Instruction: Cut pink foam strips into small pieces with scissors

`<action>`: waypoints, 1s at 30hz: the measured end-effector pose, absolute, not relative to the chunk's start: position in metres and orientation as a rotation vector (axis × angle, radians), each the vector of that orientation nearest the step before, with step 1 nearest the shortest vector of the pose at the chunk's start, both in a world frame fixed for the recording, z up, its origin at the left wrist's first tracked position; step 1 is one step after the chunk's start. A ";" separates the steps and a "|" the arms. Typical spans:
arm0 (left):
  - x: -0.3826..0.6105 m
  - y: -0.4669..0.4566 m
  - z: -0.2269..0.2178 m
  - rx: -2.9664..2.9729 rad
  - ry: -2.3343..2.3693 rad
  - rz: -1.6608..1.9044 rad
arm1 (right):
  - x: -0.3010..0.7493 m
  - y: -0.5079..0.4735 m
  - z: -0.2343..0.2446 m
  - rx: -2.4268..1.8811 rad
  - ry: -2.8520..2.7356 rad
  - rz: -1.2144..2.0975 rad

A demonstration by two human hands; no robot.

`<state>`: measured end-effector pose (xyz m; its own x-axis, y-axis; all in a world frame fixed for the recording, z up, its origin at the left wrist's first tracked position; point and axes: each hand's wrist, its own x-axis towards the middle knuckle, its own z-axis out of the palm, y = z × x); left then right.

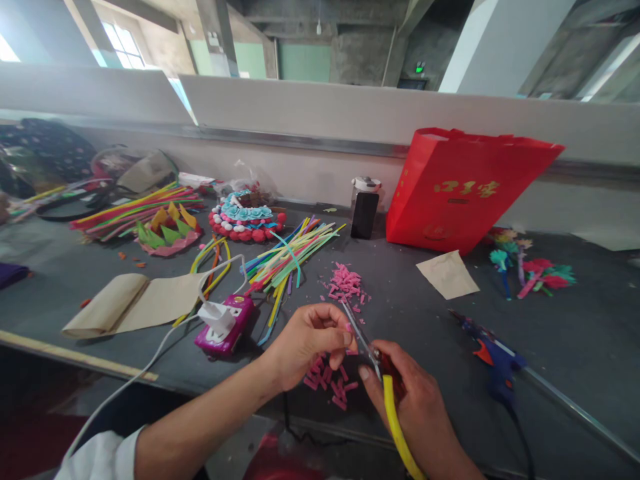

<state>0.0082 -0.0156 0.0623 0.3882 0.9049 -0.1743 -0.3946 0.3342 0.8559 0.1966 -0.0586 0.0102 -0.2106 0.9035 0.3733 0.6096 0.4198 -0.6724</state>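
Pink strip end (349, 328) is sitting pinched between the thumb and fingertips of the left hand (307, 340), just at the gap between the two hands. The left hand is curling closed around it, palm turned toward the right hand. Scissors (361, 339) are crossing right beside the pinched piece, blades pointing away from the body; whether the blades are parted is not readable. The right hand (417, 400) is gripping the scissors at the red handle, fingers closed, with a yellow loop (395, 420) trailing back along the wrist.

Pink cuttings (331, 383) are lying scattered directly under both hands. A bigger pink pile (345, 283) is resting just beyond the fingertips. Beyond the left hand, a bundle of coloured strips (287, 257) is fanning out, and a pink power block (227, 328) with a white plug (216, 317) is sitting beside the left wrist. To the outside of the right hand, a blue glue gun (493, 357) is lying on the grey table (575, 333). Farther beyond the right hand, a brown paper scrap (447, 275) and a red bag (460, 187) are standing well apart from the work.
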 end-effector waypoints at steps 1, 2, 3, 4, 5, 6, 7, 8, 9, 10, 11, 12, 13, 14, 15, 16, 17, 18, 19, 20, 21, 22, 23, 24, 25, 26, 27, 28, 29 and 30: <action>0.008 -0.015 0.062 0.834 0.751 0.963 | 0.196 -0.059 0.010 -1.287 -1.920 0.480; 0.008 -0.015 0.061 0.851 0.768 0.967 | 0.196 -0.059 0.011 -1.290 -1.905 0.469; 0.008 -0.015 0.060 0.878 0.796 0.968 | 0.195 -0.059 0.012 -1.294 -1.881 0.471; 0.009 -0.016 0.058 0.921 0.834 0.963 | 0.194 -0.060 0.013 -1.302 -1.848 0.490; 0.009 -0.016 0.057 0.984 0.883 0.956 | 0.193 -0.061 0.015 -1.312 -1.805 0.527; 0.010 -0.017 0.055 1.078 0.947 0.947 | 0.192 -0.061 0.017 -1.324 -1.750 0.576; 0.011 -0.019 0.053 1.200 1.019 0.942 | 0.191 -0.062 0.020 -1.333 -1.688 0.632; 0.013 -0.021 0.052 1.344 1.088 0.938 | 0.190 -0.063 0.023 -1.337 -1.625 0.689; 0.014 -0.024 0.051 1.511 1.147 0.936 | 0.189 -0.063 0.025 -1.335 -1.562 0.740; 0.016 -0.026 0.050 1.671 1.184 0.931 | 0.188 -0.063 0.027 -1.329 -1.506 0.788; 0.018 -0.029 0.050 1.810 1.197 0.919 | 0.188 -0.063 0.029 -1.322 -1.460 0.834; 0.019 -0.032 0.049 1.921 1.192 0.897 | 0.187 -0.063 0.030 -1.317 -1.425 0.879; 0.021 -0.034 0.049 2.000 1.179 0.873 | 0.187 -0.063 0.030 -1.311 -1.401 0.916; 0.022 -0.037 0.048 2.057 1.165 0.847 | 0.187 -0.062 0.030 -1.304 -1.388 0.942; 0.023 -0.039 0.047 2.096 1.160 0.827 | 0.187 -0.061 0.028 -1.295 -1.389 0.955; 0.024 -0.041 0.046 2.126 1.159 0.809 | 0.188 -0.061 0.026 -1.286 -1.402 0.958; 0.025 -0.042 0.045 2.152 1.160 0.800 | 0.188 -0.060 0.024 -1.280 -1.422 0.950; 0.025 -0.043 0.044 2.175 1.162 0.793 | 0.188 -0.060 0.021 -1.278 -1.445 0.927; 0.026 -0.045 0.043 2.195 1.164 0.792 | 0.188 -0.059 0.019 -1.281 -1.469 0.896; 0.026 -0.046 0.042 2.212 1.169 0.792 | 0.188 -0.059 0.017 -1.288 -1.491 0.856; 0.027 -0.046 0.041 2.223 1.174 0.794 | 0.189 -0.059 0.016 -1.297 -1.511 0.813; 0.027 -0.047 0.042 2.226 1.175 0.798 | 0.189 -0.058 0.015 -1.306 -1.524 0.766; 0.027 -0.047 0.043 2.213 1.173 0.801 | 0.189 -0.058 0.016 -1.314 -1.537 0.722; 0.027 -0.047 0.044 2.185 1.170 0.800 | 0.190 -0.057 0.018 -1.320 -1.559 0.688; 0.026 -0.046 0.046 2.137 1.170 0.796 | 0.191 -0.057 0.021 -1.326 -1.571 0.651; 0.026 -0.045 0.049 2.066 1.170 0.786 | 0.192 -0.056 0.024 -1.326 -1.615 0.634; 0.025 -0.044 0.051 1.974 1.172 0.767 | 0.193 -0.055 0.028 -1.323 -1.667 0.627; 0.024 -0.042 0.054 1.866 1.172 0.741 | 0.194 -0.054 0.031 -1.318 -1.680 0.600; 0.023 -0.040 0.055 1.749 1.162 0.716 | 0.195 -0.053 0.034 -1.307 -1.680 0.568; 0.022 -0.038 0.056 1.634 1.138 0.700 | 0.195 -0.052 0.036 -1.296 -1.681 0.537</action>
<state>0.0224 -0.0381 0.0556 0.3938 0.9162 -0.0740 0.3474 -0.0739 0.9348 0.1954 -0.0517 0.0359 -0.0259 0.9177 0.3963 0.5182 0.3514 -0.7797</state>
